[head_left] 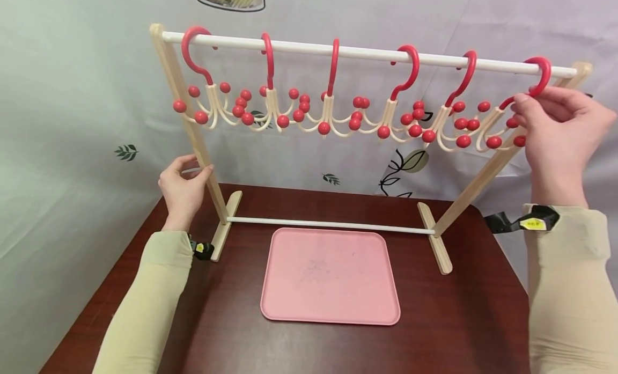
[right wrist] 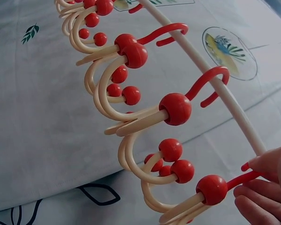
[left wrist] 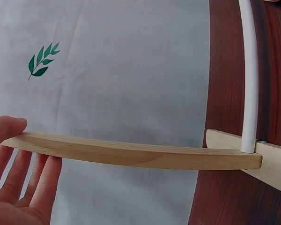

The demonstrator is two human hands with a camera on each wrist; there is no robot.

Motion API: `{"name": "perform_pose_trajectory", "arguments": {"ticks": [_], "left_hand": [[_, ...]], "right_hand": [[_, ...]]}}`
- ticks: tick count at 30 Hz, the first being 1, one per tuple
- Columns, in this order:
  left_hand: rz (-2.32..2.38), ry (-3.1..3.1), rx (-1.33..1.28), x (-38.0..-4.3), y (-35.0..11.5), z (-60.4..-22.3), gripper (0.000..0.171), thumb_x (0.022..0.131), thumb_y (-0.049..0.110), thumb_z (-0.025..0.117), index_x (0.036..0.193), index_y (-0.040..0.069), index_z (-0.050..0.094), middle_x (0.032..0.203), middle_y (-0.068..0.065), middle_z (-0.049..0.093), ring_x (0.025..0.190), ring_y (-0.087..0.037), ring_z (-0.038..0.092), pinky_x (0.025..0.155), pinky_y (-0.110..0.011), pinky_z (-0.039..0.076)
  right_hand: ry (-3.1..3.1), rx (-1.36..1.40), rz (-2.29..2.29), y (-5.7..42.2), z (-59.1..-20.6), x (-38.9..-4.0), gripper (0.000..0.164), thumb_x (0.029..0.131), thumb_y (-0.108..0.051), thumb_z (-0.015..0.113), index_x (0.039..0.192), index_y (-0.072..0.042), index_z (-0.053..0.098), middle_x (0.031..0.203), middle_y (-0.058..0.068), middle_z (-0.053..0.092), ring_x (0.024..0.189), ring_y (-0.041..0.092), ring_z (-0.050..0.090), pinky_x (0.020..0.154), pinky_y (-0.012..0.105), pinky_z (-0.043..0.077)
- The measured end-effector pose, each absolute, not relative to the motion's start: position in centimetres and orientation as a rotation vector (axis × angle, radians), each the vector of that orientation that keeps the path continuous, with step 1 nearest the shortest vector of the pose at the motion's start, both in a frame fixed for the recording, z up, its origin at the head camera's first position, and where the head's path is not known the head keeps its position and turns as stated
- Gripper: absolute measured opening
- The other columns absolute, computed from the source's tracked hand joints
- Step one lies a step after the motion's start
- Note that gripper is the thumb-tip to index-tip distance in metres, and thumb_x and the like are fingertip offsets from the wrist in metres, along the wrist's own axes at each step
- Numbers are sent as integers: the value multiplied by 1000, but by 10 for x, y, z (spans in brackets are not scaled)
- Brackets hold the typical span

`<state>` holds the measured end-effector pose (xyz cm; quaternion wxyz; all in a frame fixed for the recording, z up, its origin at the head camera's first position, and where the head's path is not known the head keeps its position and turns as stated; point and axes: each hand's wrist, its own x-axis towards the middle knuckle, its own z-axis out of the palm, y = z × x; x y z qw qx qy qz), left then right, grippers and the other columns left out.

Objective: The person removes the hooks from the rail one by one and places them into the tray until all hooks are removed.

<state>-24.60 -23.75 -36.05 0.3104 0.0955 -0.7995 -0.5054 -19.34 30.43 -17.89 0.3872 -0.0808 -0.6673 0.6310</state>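
A small garment rack with a white top rail (head_left: 299,48) and wooden posts stands on the table. Several cream multi-prong hangers with red hooks and red ball tips hang along the rail. At the far right, my right hand (head_left: 562,132) pinches the red hook (head_left: 545,76) of the last hanger (head_left: 488,122), close under the rail. In the right wrist view, that hook (right wrist: 243,180) lies between thumb and fingers. My left hand (head_left: 185,183) holds the left post (head_left: 198,140) partway up, thumb on one side and fingers on the other, as the left wrist view also shows.
A pink tray (head_left: 333,277) lies on the dark red table (head_left: 232,320) before the rack. The rack's white lower bar (head_left: 333,224) joins two wooden feet, the right one (head_left: 436,245) near the table's right side. A pale leaf-patterned cloth (head_left: 289,165) hangs behind.
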Motion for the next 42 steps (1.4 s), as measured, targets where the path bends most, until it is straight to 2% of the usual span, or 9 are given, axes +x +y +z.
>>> {"name": "perform_pose_trajectory", "arguments": {"ticks": [4,10,13,22,28,35,42], "left_hand": [[-1325,-2113,253,-246,-237,-361,41,90,33,80,126,14,72,113,-5,70,97,-19,70,80,-24,57],[-1332,-2117,256,-246,-237,-361,42,90,33,80,126,13,72,113,-5,70,97,-18,69,81,-25,58],[-1346,-2111,251,-248,-237,-361,41,90,33,80,126,14,72,114,-4,70,98,-18,70,82,-26,58],[-1350,-2101,248,-249,-237,-359,39,90,29,80,125,13,72,114,-4,69,100,-21,70,82,-26,58],[-1341,-2099,242,-249,-237,-358,40,90,31,80,125,12,72,114,-5,70,99,-20,70,82,-26,58],[-1352,-2099,243,-249,-237,-358,40,90,30,80,125,12,72,114,-4,69,99,-18,70,85,-29,58],[-1341,-2105,242,-249,-237,-359,39,90,29,80,125,13,72,113,-5,70,97,-19,70,83,-28,58]], "right_hand": [[-1703,-214,1590,303,-178,-194,42,77,-28,90,112,-10,75,105,3,75,79,10,71,61,10,51],[-1681,-208,1586,303,-178,-197,41,76,-26,91,110,-9,75,104,4,75,78,11,71,55,10,50],[-1670,-196,1566,303,-177,-198,39,76,-25,90,108,-7,76,103,5,75,78,11,71,56,10,51],[-1575,-161,1618,306,-174,-202,38,77,-20,91,108,-6,75,104,7,75,83,13,73,69,12,55],[-1520,-160,1678,309,-172,-202,48,72,-23,94,113,-8,73,113,7,73,93,12,73,93,17,51],[-1514,-174,1725,307,-170,-196,55,68,-26,96,114,-9,71,113,5,73,91,13,73,83,14,53],[-1539,-187,1720,302,-170,-184,54,71,-27,95,116,-10,71,114,4,73,93,11,72,92,16,50]]}}
